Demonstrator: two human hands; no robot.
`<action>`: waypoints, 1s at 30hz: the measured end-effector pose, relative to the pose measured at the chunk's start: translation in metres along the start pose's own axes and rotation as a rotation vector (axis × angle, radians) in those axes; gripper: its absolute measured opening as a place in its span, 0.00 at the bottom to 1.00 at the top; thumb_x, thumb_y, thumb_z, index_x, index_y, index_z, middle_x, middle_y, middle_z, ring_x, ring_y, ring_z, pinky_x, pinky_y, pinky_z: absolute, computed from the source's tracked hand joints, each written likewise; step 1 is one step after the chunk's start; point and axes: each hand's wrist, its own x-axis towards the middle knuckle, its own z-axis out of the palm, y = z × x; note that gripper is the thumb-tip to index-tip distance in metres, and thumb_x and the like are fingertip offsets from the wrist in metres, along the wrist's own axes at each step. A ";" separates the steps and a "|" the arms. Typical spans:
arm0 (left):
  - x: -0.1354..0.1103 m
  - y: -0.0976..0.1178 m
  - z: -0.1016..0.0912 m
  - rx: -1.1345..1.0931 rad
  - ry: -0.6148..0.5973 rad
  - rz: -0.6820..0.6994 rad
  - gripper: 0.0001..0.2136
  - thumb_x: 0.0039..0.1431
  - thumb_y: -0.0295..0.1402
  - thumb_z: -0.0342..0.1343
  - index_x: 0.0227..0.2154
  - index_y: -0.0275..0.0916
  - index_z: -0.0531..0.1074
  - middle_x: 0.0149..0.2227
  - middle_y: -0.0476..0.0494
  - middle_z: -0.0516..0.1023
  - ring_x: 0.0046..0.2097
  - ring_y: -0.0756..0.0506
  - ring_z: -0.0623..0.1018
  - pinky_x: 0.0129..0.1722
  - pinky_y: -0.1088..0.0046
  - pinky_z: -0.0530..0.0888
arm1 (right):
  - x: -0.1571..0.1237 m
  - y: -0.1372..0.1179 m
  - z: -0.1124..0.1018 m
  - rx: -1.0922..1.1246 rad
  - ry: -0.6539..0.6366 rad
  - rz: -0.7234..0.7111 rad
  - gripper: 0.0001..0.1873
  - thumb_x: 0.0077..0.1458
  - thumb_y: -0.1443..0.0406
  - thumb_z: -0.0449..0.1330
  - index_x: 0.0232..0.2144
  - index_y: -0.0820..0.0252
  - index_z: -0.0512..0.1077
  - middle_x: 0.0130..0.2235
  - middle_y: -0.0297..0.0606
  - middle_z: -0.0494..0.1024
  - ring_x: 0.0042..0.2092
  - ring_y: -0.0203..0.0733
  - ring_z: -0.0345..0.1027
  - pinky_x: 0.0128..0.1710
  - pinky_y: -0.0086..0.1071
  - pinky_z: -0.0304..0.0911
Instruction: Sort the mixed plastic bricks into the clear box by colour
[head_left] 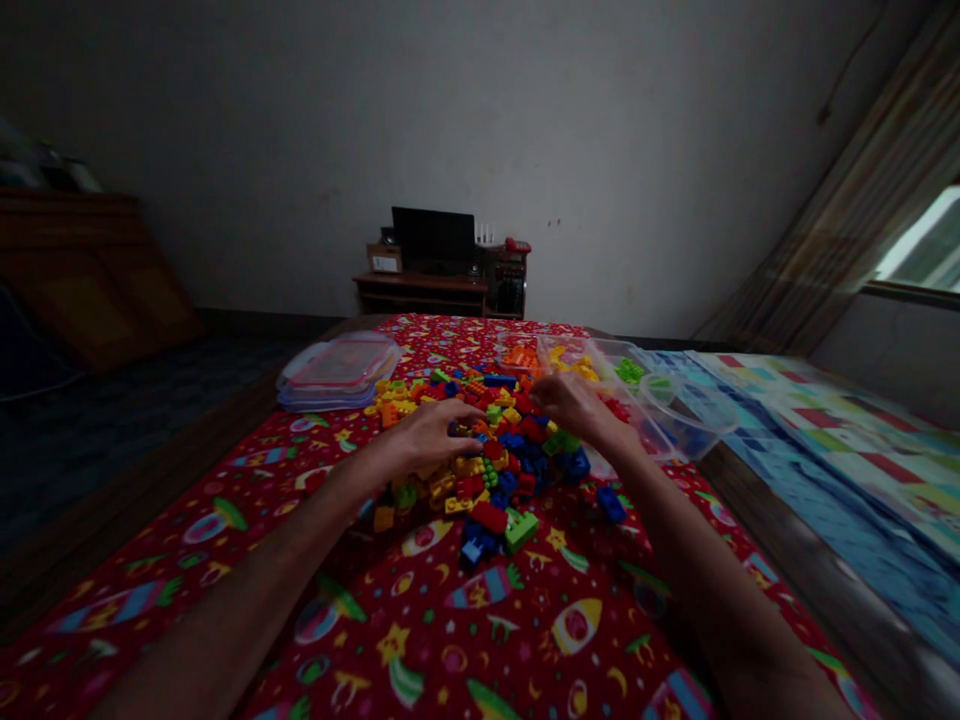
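A heap of mixed plastic building bricks in red, yellow, blue, green and orange spreads over the middle of a table. Over its left side reaches my left hand, thumb and fingers apart, with no brick visible between them. My right hand is above the heap's right edge, beside the clear containers, its fingers curled together; whatever they may hold is hidden. Orange bricks, yellow bricks and green bricks lie sorted by colour in the clear plastic containers.
Stacked clear lids lie at the table's far left. A red patterned cloth covers the table. At the right edge stands a round clear tub, next to a bed. A desk with a monitor is against the wall.
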 end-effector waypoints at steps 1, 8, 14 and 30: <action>0.000 0.001 0.002 0.025 -0.025 0.009 0.20 0.45 0.39 0.60 0.43 0.39 0.76 0.47 0.40 0.78 0.48 0.39 0.76 0.51 0.64 0.70 | -0.005 -0.006 0.002 -0.051 -0.055 -0.012 0.12 0.54 0.72 0.52 0.28 0.66 0.76 0.26 0.43 0.76 0.26 0.35 0.65 0.26 0.28 0.52; 0.001 -0.001 0.011 0.060 0.003 -0.022 0.16 0.47 0.33 0.57 0.41 0.42 0.78 0.42 0.44 0.80 0.44 0.41 0.77 0.48 0.67 0.71 | -0.017 -0.007 0.025 -0.186 -0.133 -0.085 0.10 0.55 0.68 0.56 0.38 0.62 0.74 0.37 0.48 0.78 0.38 0.44 0.70 0.32 0.31 0.55; 0.001 -0.004 0.005 -0.047 0.046 -0.063 0.19 0.47 0.37 0.58 0.44 0.40 0.77 0.41 0.44 0.81 0.41 0.41 0.78 0.46 0.67 0.72 | -0.024 -0.015 0.018 -0.184 -0.074 -0.097 0.12 0.57 0.71 0.52 0.40 0.63 0.74 0.36 0.47 0.77 0.36 0.42 0.68 0.33 0.31 0.55; 0.004 -0.022 0.013 -0.421 0.149 -0.142 0.23 0.43 0.41 0.61 0.44 0.39 0.75 0.38 0.43 0.80 0.42 0.41 0.78 0.42 0.65 0.74 | -0.034 -0.027 0.024 -0.141 -0.117 -0.185 0.14 0.53 0.76 0.52 0.41 0.66 0.71 0.41 0.47 0.74 0.40 0.41 0.66 0.37 0.30 0.57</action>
